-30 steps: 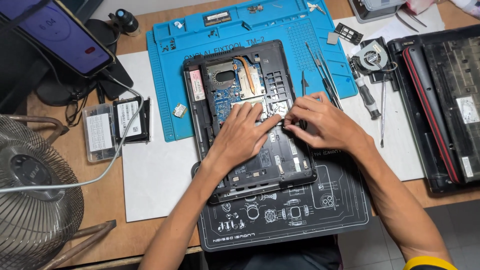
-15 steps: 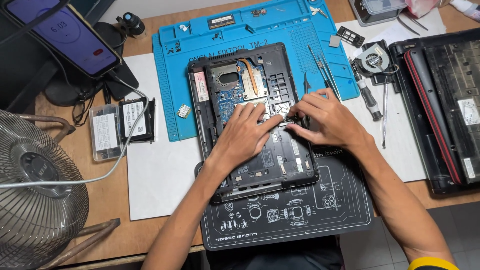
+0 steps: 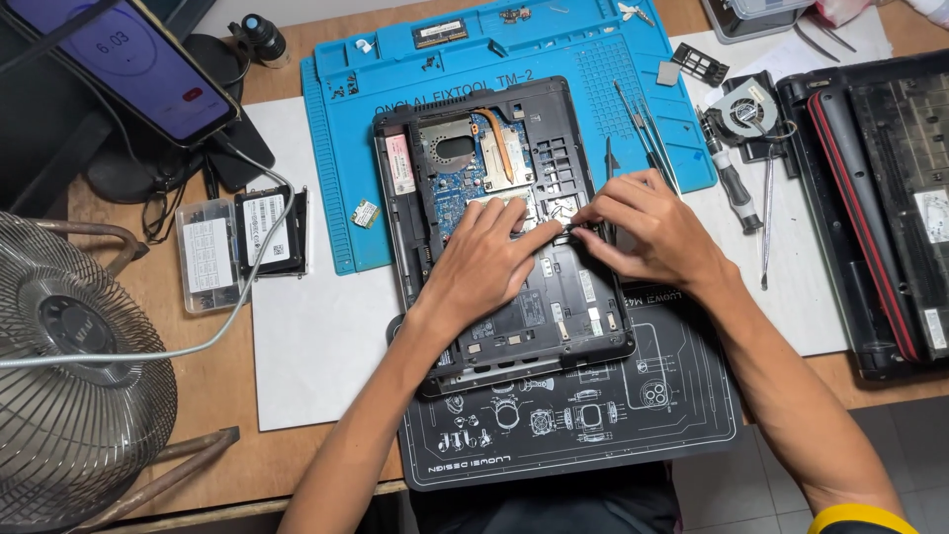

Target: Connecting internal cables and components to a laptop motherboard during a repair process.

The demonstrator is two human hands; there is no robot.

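On black laptop chassis (image 3: 554, 307), L hand (image 3: 484, 262), R hand (image 3: 647, 232) pinching

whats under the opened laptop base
The opened laptop base lies across two mats: a blue repair mat under its far end, a black printed mat under its near end. Anything directly beneath is covered.

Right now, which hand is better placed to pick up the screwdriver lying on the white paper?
Probably the right hand: the screwdriver lies just beyond it, while the left hand rests flat on the open laptop.
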